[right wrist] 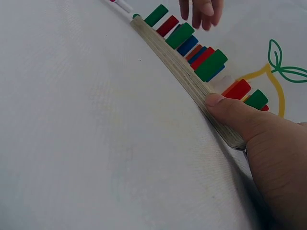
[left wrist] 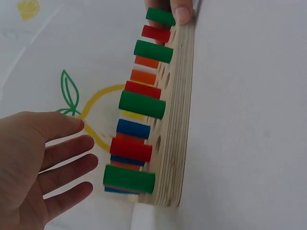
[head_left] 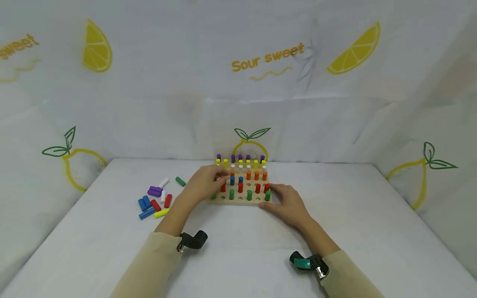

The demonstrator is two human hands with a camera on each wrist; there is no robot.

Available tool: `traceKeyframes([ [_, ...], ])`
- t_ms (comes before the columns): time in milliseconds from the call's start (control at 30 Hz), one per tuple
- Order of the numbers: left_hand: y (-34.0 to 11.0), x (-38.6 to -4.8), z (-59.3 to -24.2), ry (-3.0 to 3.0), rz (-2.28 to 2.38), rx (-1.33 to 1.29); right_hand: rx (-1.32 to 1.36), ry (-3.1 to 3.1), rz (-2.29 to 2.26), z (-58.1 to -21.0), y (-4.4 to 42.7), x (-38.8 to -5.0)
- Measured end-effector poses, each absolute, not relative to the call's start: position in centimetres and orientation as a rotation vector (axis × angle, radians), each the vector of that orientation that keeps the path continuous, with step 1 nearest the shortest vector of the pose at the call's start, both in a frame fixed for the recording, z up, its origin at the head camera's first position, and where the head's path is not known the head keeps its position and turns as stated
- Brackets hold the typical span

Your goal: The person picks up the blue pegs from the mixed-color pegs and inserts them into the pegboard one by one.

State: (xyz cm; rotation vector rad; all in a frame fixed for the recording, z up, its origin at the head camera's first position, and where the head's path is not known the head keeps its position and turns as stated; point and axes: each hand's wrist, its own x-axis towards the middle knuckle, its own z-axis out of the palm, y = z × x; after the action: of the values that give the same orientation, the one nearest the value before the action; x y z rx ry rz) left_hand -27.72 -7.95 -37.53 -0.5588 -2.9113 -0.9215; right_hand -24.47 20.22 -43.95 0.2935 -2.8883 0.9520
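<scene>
A wooden pegboard (head_left: 240, 202) stands on the table, filled with rows of colored pegs: green at the front, then red, blue, orange, white, yellow and purple. Some holes show no peg. My left hand (head_left: 203, 183) hovers over the board's left side. In the left wrist view its fingers (left wrist: 72, 167) are spread and hold nothing, apart from a green peg (left wrist: 129, 178) nearby. At the board's right front corner my right hand (head_left: 290, 207) grips the board, thumb (right wrist: 225, 106) against the front edge. Its other fingers are mostly hidden behind pegs in the right wrist view.
Loose pegs lie left of the board: blue (head_left: 147, 213), red (head_left: 168, 201), yellow (head_left: 162, 213), purple (head_left: 154, 193), white (head_left: 164, 182) and one green (head_left: 180, 181). A white cloth covers the table (head_left: 335, 231). Behind the board rises a white backdrop (head_left: 167, 103) printed with lemons.
</scene>
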Motion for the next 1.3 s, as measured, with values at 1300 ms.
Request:
traceKeyframes([
  [1300, -26.5, -19.6, -38.6, -2.989, -0.662, -0.369, 0.297, -2.898, 0.949, -43.5, 20.3, -24.9],
])
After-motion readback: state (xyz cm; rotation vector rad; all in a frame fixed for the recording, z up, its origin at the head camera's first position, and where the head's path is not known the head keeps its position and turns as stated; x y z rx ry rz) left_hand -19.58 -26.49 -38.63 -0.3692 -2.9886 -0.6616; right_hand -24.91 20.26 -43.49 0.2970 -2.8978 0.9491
